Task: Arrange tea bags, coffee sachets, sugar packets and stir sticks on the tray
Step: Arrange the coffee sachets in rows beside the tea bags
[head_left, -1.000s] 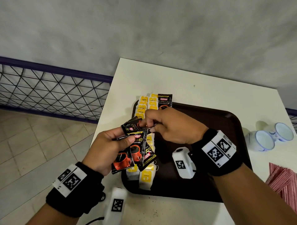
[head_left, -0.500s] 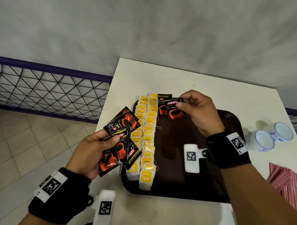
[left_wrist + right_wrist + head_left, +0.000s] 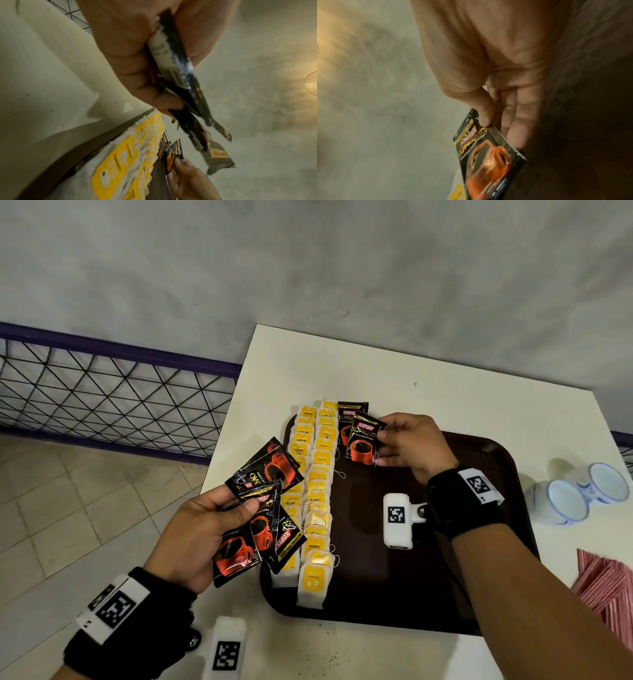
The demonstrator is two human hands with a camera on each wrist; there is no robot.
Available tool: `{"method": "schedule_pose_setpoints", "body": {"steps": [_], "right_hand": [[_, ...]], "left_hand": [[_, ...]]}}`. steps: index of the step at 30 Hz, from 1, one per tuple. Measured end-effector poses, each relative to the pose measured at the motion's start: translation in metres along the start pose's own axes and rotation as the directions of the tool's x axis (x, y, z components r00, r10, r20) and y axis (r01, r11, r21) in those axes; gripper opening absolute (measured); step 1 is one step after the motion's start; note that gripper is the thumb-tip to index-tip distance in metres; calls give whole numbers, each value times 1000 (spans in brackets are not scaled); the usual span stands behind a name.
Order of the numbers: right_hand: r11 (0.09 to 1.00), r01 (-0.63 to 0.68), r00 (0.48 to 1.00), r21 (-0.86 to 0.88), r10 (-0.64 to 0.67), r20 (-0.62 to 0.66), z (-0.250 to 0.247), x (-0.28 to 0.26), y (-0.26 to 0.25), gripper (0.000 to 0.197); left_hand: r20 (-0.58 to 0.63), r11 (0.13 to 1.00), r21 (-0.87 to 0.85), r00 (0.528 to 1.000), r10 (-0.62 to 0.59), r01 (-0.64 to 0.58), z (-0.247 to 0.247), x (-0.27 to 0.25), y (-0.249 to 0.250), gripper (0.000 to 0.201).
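A dark brown tray [image 3: 445,594] lies on the white table [image 3: 428,392]. Two columns of yellow tea bags [image 3: 317,498] run down its left side. One black coffee sachet [image 3: 351,414] lies at the tray's far edge beside them. My right hand [image 3: 409,443] pinches a second coffee sachet [image 3: 364,445] [image 3: 486,162] by its right edge, overlapping the first, just above the tray. My left hand [image 3: 202,535] grips a fanned bunch of coffee sachets [image 3: 263,508] [image 3: 185,86] over the table's left edge, next to the tea bags.
Two white cups [image 3: 582,494] lie on the table right of the tray. Red-and-white striped packets [image 3: 609,590] sit at the right edge. A blue-railed wire fence [image 3: 102,392] and tiled floor lie to the left; a grey wall stands behind.
My right hand took one sachet from the bunch and carried it to the tray's far left, then lowered and turned it upright over the first sachet. The left hand drew back slightly with the bunch.
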State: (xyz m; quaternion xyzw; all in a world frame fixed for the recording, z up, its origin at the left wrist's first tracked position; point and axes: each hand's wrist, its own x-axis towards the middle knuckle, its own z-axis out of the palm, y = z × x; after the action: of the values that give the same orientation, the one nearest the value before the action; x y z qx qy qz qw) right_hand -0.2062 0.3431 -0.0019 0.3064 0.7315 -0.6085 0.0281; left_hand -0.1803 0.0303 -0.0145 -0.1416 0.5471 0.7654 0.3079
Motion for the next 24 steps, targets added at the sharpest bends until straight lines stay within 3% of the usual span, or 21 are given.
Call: {"method": "schedule_pose_setpoints", "body": {"steps": [3, 9, 24], "right_hand": [[999, -17, 999, -36, 15, -36, 1, 9, 0, 14], [992, -17, 999, -123, 12, -37, 5, 20, 3, 18], [991, -38, 995, -126, 26, -97, 16, 26, 8, 5]], "left_hand": [[4, 1000, -7, 1000, -3, 3, 0, 0, 0, 34], [14, 1000, -8, 1000, -14, 14, -1, 0, -2, 36], [20, 1000, -4, 999, -25, 25, -2, -1, -3, 35]]}}
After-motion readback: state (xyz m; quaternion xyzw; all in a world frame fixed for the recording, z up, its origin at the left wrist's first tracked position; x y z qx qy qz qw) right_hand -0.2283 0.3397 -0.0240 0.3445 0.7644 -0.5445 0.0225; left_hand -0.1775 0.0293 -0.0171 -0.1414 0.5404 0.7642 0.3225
